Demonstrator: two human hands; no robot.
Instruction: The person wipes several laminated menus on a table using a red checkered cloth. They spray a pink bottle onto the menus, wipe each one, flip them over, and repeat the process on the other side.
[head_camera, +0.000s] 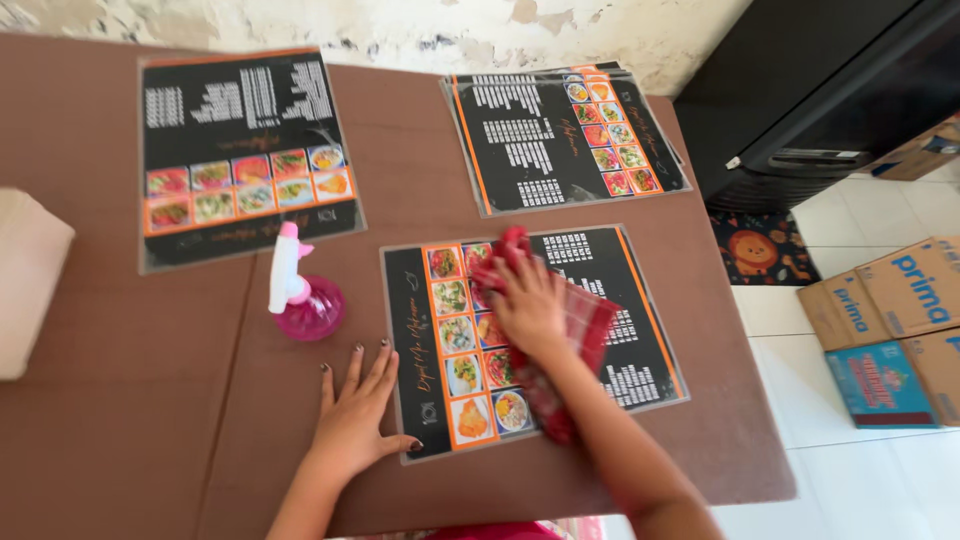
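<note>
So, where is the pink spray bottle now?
In the head view the pink spray bottle stands on the brown table, just beyond the left hand and left of the nearest menu.
</note>
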